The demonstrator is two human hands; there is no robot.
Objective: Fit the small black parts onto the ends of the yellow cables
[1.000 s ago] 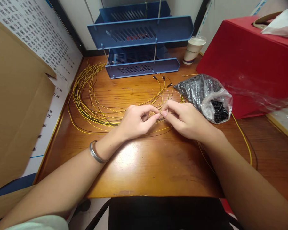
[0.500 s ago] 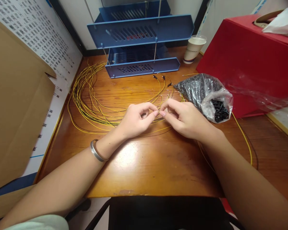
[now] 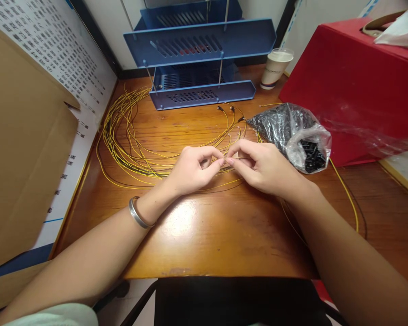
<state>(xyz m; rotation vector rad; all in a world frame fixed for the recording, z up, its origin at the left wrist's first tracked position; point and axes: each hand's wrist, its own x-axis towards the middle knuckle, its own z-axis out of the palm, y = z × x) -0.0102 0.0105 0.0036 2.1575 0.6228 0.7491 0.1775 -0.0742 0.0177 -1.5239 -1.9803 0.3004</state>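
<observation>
My left hand (image 3: 194, 171) and my right hand (image 3: 263, 166) meet over the middle of the table, thumb and forefinger pinched on each. Their fingertips nearly touch, and whatever tiny piece lies between them is too small to make out. A thin wire seems to run from the right fingertips under that palm. Behind and beneath the hands spreads a loose coil of yellow and dark wires (image 3: 114, 136). Several wire ends carry small black connectors (image 3: 232, 109). Close to my right hand lies a clear plastic bag (image 3: 294, 131) of small black parts (image 3: 313, 155).
A blue two-tier file rack (image 3: 204, 95) stands at the back, beside a paper cup (image 3: 274, 70). To the right is a large red box (image 3: 347, 86). Cardboard (image 3: 27, 136) leans at the left. One yellow wire (image 3: 348, 194) curves across the wooden table (image 3: 217, 240).
Both hands keep the same pinch in nearly the same place. The view has shifted very slightly; the wires and bag have not visibly moved.
</observation>
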